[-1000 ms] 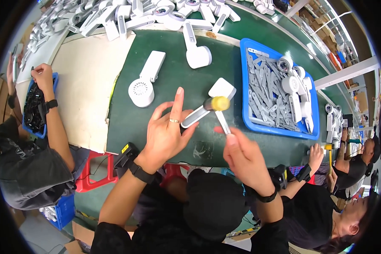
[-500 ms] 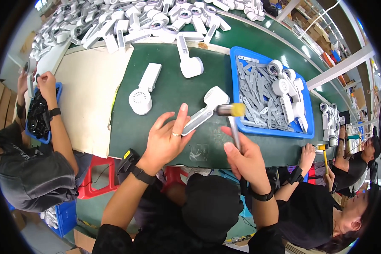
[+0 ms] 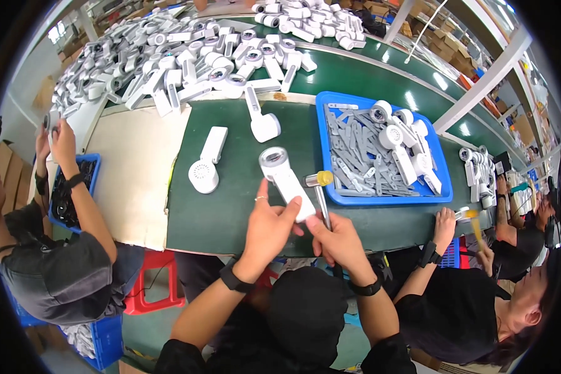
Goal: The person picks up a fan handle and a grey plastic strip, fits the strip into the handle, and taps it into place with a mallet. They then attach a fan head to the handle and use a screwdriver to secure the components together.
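Observation:
My left hand [image 3: 267,232] is closed around the handle of a white handheld fan [image 3: 289,188]. The fan's round head, with a grey-rimmed open face, points away from me, and the plain white side of the handle faces up. In my right hand [image 3: 343,242] is a hammer [image 3: 318,180] with a yellow-tipped head, held upright just right of the fan. My right thumb and fingertips come close to the handle's lower end; I cannot tell if they touch it. Two more white fans [image 3: 204,177] [image 3: 265,126] lie on the green tabletop beyond my left hand.
A blue tray [image 3: 386,201] of grey strips and several fans stands to the right. Many white fans [image 3: 162,62] are heaped at the back left. A cardboard sheet [image 3: 131,181] covers the left part. Co-workers sit on both sides; the right one holds a yellow hammer [image 3: 474,225].
The fan has been picked up off the table and turned over; its grey strip no longer faces up. The hammer, blurred earlier, is now steady and closer to my left hand.

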